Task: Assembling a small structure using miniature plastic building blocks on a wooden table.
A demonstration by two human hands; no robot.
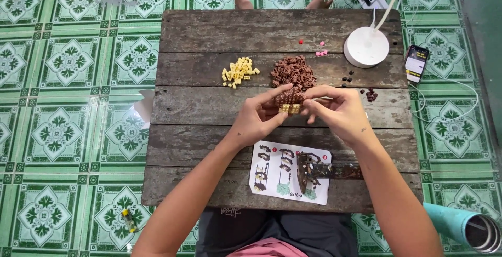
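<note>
Both my hands meet over the middle of a low wooden plank table (209,32). My left hand (259,118) and my right hand (337,111) together pinch a small assembly of brown and yellow building bricks (289,101). Just behind it lies a heap of brown bricks (294,70), and to its left a smaller heap of yellow bricks (239,72). A printed instruction sheet (277,176) with pictured steps lies at the table's near edge, under my forearms.
A white round lamp base (366,47) stands at the back right, beside a few pink and red bricks (320,52) and dark bricks (371,95). A phone (417,63) lies off the right edge, a teal tube (465,225) on the tiled floor. Someone's feet (243,0) show beyond the table.
</note>
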